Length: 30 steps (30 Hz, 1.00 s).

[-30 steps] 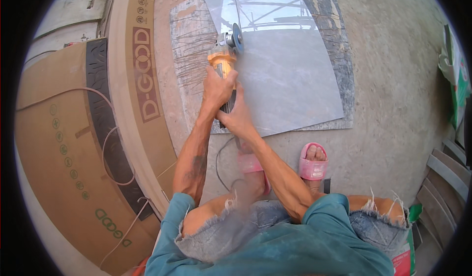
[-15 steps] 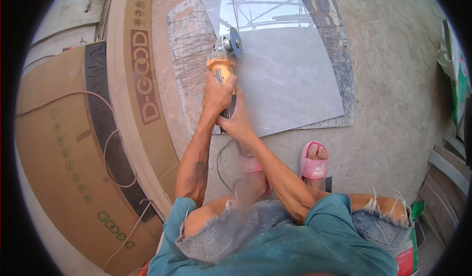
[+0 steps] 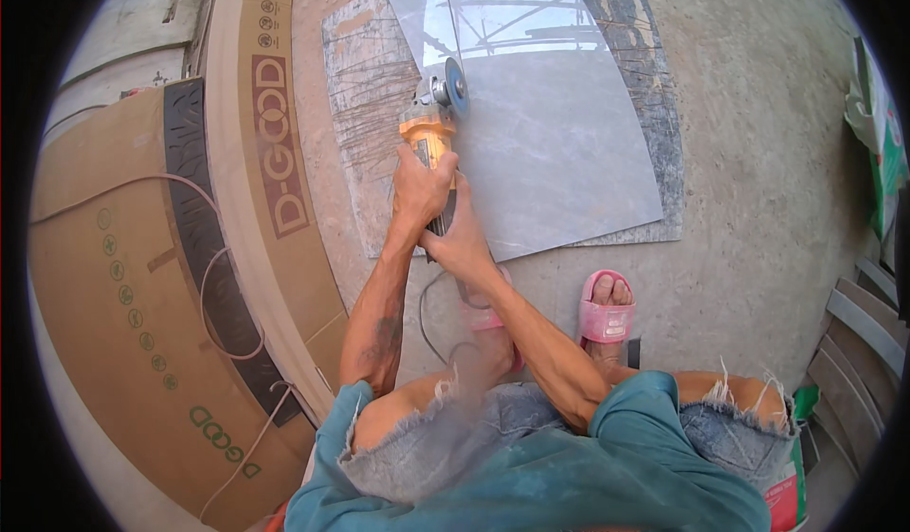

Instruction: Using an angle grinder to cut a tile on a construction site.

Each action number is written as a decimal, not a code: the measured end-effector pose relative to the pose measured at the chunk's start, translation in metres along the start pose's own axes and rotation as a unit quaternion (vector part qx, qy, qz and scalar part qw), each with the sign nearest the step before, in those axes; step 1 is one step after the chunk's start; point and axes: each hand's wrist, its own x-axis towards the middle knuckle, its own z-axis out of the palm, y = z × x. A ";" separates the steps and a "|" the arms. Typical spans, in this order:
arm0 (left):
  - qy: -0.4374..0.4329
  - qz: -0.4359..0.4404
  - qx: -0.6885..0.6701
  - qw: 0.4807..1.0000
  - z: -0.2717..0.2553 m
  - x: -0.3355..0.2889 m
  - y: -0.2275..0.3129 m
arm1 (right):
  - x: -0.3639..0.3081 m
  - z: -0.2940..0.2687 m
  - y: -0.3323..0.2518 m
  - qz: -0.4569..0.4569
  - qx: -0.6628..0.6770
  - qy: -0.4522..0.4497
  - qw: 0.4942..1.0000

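Both of my hands are closed round an angle grinder (image 3: 428,132) with a yellow-orange body and a thin, bluish disc (image 3: 456,85). My left hand (image 3: 422,183) grips the body just behind the yellow part. Farther back, my right hand (image 3: 463,238) wraps the dark rear handle. The disc stands on edge against a glossy grey tile (image 3: 559,153), at a thin straight line running up to the tile's far edge. Underneath the tile lies a worn, scored board (image 3: 365,106). Haze blurs the tile just near the disc.
Long cardboard cartons (image 3: 275,153) line the left side, with a pale cord (image 3: 204,295) draped across. The grinder's dark cable (image 3: 424,319) loops down by my pink slippers (image 3: 607,319). Grey strips (image 3: 853,371) are stacked at the right, below a green-and-white bag (image 3: 886,153).
The grinder and both hands have shifted slightly toward me along the line on the tile. My grip is the same.
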 end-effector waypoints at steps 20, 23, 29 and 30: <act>-0.011 -0.017 0.003 1.000 0.000 -0.019 0.002 | -0.014 0.000 0.011 -0.059 -0.051 0.029 0.997; -0.005 -0.016 0.008 1.000 0.000 -0.020 -0.004 | -0.019 0.002 0.006 -0.057 -0.027 0.025 0.998; -0.009 -0.011 -0.011 1.000 0.005 -0.023 -0.010 | -0.022 0.001 0.016 -0.042 -0.035 0.031 0.998; -0.011 -0.009 -0.008 1.000 0.006 -0.023 -0.010 | -0.023 0.000 0.020 -0.047 -0.070 0.035 0.996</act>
